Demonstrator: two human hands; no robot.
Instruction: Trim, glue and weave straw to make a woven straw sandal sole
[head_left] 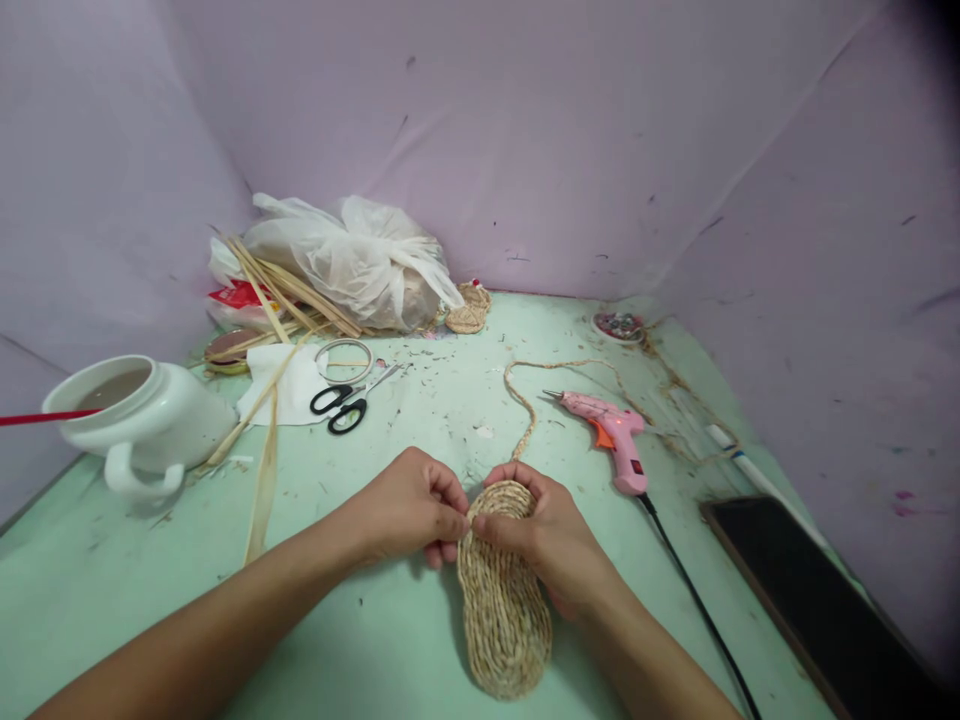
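Note:
A flat oval mat of coiled straw braid [502, 610] lies on the pale green table [390, 640] in front of me. My left hand [409, 505] pinches the mat's far left rim with closed fingers. My right hand [544, 530] grips the far end from the right, thumb meeting the left fingers. A loose tail of braid [525, 400] runs from the mat's far end away across the table. A pink glue gun [611, 432] lies just right of my right hand, its black cord [697, 600] trailing toward me.
Black-handled scissors [341, 405] and a tape ring [343, 358] lie at centre left. A white jug [135, 420] lies on its side at far left. A plastic bag [352, 260] with straw strips [292, 295] sits at the back. A dark slab [810, 600] lies at right.

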